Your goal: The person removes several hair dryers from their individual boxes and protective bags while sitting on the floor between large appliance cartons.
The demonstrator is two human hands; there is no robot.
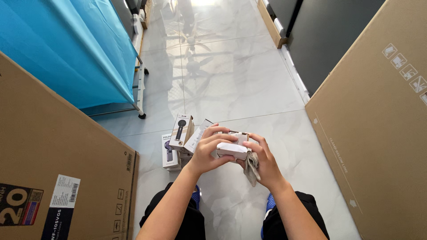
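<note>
The left hand [208, 153] curls over a small white box [232, 149], its fingers [222, 138] bent and closed across the top and near side while the thumb presses underneath; the box sits between both hands, held above the floor in front of the knees, close to the middle of the view. The right hand [264, 162] grips the same box from the other end, fingers wrapped round its far edge and pressed together; under that palm hangs a crumpled grey cloth [251, 168], soft and limp, pinched against the box by the lower fingers.

The white box looks like smooth card, oblong with crisp corners; a flap or inner piece seems to stand open at its top, though the fingers hide most of it. Just beyond the left hand stand several retail cartons [180, 133], pale card with a picture of a dark handled device on the face, one upright, one tilted, one lying lower on the floor.

The floor [231, 80] is glossy pale marble-like tile with thin joints; large brown corrugated cardboard cases [373, 133] flank both sides; a blue fabric-covered rack [66, 49] on small castors stands at upper left.
</note>
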